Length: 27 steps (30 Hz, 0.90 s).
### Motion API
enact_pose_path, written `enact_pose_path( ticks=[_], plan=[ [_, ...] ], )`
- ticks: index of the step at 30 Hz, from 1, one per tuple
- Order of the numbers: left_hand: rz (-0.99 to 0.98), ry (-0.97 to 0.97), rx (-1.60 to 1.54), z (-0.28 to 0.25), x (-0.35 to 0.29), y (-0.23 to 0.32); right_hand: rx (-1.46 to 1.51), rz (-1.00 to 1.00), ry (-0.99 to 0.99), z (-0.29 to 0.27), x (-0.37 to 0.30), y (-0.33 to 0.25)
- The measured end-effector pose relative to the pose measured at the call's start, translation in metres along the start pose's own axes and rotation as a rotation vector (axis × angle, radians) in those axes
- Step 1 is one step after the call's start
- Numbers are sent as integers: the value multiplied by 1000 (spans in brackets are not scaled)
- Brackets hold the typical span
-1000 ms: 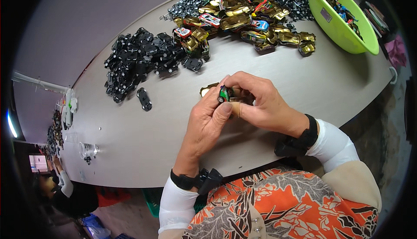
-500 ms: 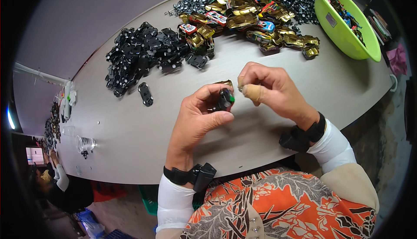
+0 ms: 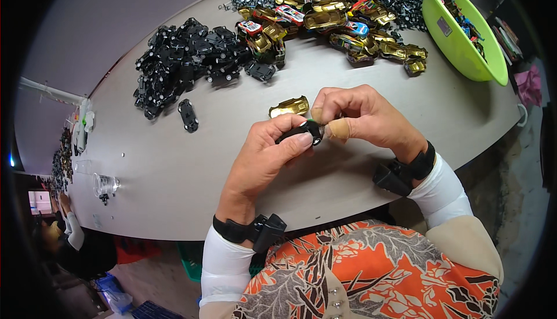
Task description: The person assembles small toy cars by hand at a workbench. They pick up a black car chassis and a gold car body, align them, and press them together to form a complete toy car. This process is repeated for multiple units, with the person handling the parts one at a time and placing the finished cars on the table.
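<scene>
Holding the dark toy car (image 3: 313, 129) in my left hand (image 3: 258, 152), I have its thumb and fingers closed around the body, above the near middle of the table (image 3: 238, 113). My right hand (image 3: 371, 117) is narrow, finger and thumb drawn together at the car's right end; I cannot tell whether they pinch a small part or only the car.

The car could slip or twist if I press harder on that end than my left grip resists. The tan tape (image 3: 339, 128) on my right thumb may dull my feel, so anything tiny could drop unnoticed. The gold car (image 3: 289, 107) lies just beyond my fingers, and a careless knuckle could knock it. On the left, the single black car (image 3: 188, 116) sits near the black pile (image 3: 185, 58), so a sweep of my arm might mix them.

As for writing, the green basin (image 3: 458, 49) at far right carries a small label (image 3: 445, 27), too small for me to read. A red-and-white car (image 3: 250, 27) and a blue car (image 3: 357, 28) in the far heap bear printed markings, also unreadable.
</scene>
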State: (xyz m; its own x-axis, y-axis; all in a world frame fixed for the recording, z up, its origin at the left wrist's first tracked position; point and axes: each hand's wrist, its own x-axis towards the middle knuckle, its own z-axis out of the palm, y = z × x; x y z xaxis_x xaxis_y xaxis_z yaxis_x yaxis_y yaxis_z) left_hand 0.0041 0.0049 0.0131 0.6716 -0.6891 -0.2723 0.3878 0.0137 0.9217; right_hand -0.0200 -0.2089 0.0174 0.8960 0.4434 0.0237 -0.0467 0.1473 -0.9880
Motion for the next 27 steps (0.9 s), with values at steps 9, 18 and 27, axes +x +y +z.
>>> enact_pose_path(
  ticks=[9, 18, 27],
  plan=[
    [61, 23, 96, 8, 0, 1, -139, 0, 27, 3, 1, 5],
    [112, 126, 363, 7, 9, -22, -612, -110, 268, 20, 2, 25],
    [118, 196, 19, 2, 5, -3, -174, 50, 179, 10, 5, 20]
  ],
)
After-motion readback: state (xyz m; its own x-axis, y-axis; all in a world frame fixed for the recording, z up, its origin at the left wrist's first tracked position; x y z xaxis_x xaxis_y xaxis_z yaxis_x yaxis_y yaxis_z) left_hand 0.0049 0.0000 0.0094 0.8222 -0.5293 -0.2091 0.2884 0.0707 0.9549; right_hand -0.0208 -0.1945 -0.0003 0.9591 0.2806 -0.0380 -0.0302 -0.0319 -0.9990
